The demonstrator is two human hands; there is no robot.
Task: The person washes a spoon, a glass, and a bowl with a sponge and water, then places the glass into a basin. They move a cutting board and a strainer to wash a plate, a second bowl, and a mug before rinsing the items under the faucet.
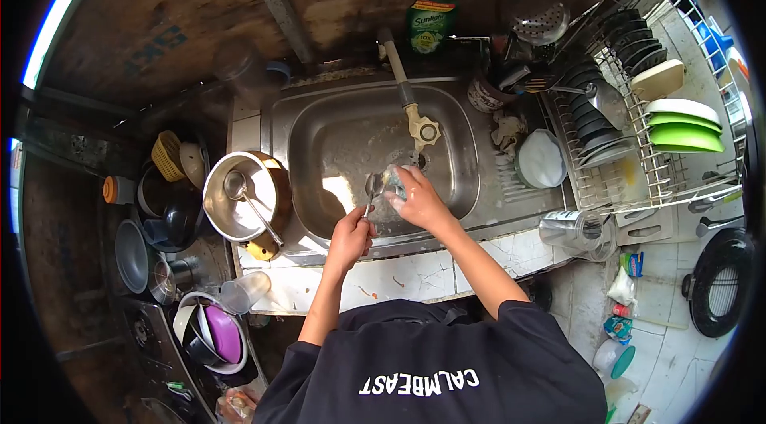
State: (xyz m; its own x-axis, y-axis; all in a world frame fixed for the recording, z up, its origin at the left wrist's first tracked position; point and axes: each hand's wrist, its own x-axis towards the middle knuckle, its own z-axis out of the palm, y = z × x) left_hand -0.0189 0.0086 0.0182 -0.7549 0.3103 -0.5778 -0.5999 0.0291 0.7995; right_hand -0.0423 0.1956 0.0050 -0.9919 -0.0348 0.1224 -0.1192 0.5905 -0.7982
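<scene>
Spoon (373, 185) is held over the middle of the sink (455, 113), just below and left of the tap (420, 130), with its round end pointing up.

The sink is a steel basin, wet inside, set in a white tabletop (415, 274) that has cracks and small crumbs on it. To the right of the sink stands a wire rack (638, 177). It carries a row of dark plates on edge, and also green plates (685, 135) at its far side. To the left of the sink stands a steel pot (227, 212) with a ladle (255, 207) lying inside it. A steel colander (533, 11) is behind the rack. A white bowl (541, 158) sits between the sink and the rack. A green soap box (431, 25) stands behind the tap. A clear cup (243, 292) lies on its side at the left end of the tabletop.

The left hand (351, 236) comes from below, and its grip is closed around the handle of the spoon. The right hand (421, 202) is just beside it, to the right. Its fingers are curled tight around a small clear thing (395, 179), which is pressed against the round end of the spoon. I cannot tell what this thing is.
</scene>
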